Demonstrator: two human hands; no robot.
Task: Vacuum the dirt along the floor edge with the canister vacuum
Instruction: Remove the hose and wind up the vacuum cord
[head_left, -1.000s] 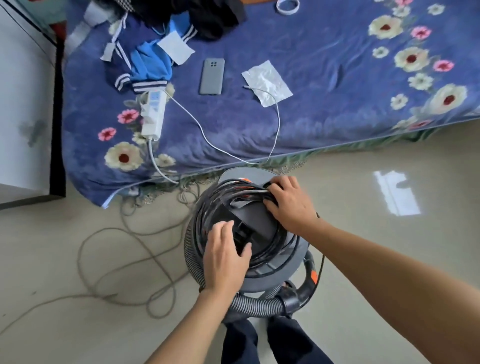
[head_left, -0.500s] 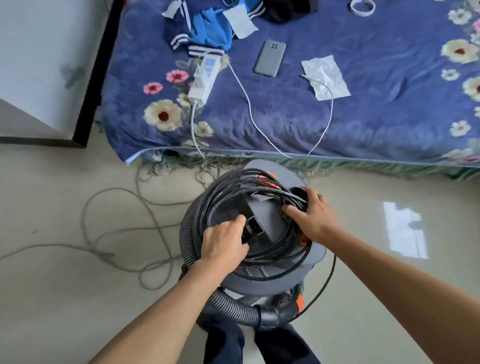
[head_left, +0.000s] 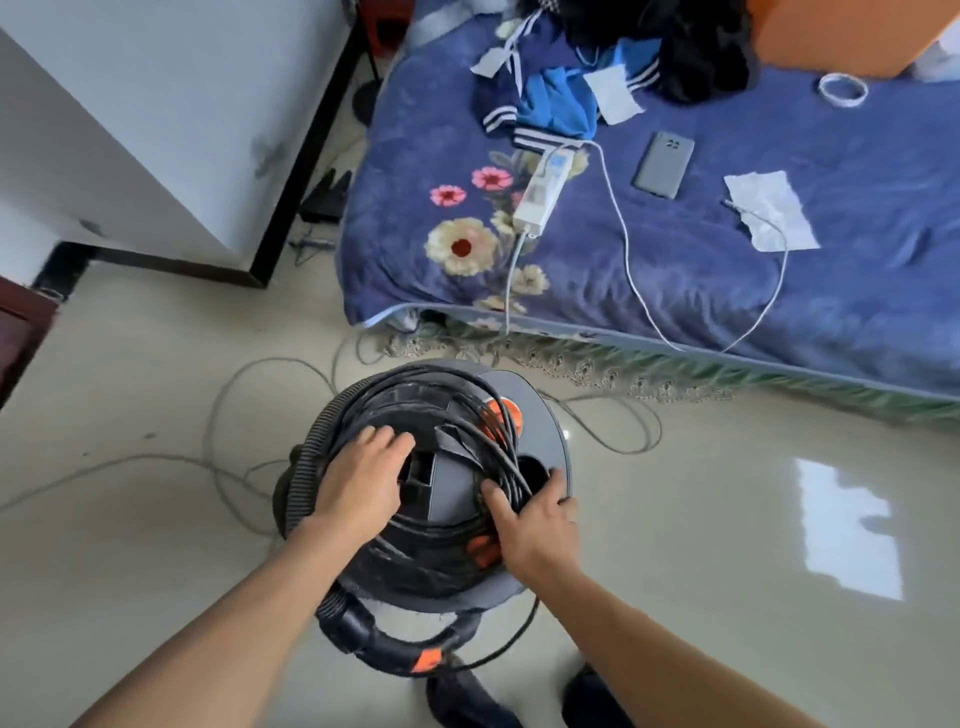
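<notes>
- The canister vacuum (head_left: 540, 415) stands on the pale tiled floor (head_left: 727, 597) directly under both hands, just short of the bed's fringed edge.
- The left hand (head_left: 363, 480) lies palm-down on the vacuum's top, fingers (head_left: 387, 439) spread and loose over the coiled black power cord (head_left: 498, 441); it presses on the coil without visibly closing around anything.
- The right hand (head_left: 530, 525) sits on the near right side of the lid. Its thumb and fingers are curled around several strands of the cord, so it holds a bundle of cord in a narrow grasp.
- Between the two hands sits the grey centre of the lid with a dark rectangular recess (head_left: 418, 470).
- Beyond the right hand's fingertips, orange clips (head_left: 506, 415) show under the cord loops; another orange patch lies just left of the right wrist.
- The ribbed grey hose (head_left: 306, 467) wraps the vacuum's body outside the left hand and curves round below both wrists to a black cuff with an orange tab (head_left: 426, 660).
- Left of the left hand and beyond the vacuum, a thin grey cable (head_left: 218, 415) loops loosely over the floor.
- Well beyond both hands, the blue floral bedspread (head_left: 675, 286) carries a white power strip (head_left: 540, 192), a grey phone (head_left: 664, 165), a white charging cable (head_left: 631, 260), crumpled paper (head_left: 774, 208) and a heap of clothes (head_left: 561, 98).
- Far left of the left hand stands a white cabinet (head_left: 156, 104) with dark edging.
</notes>
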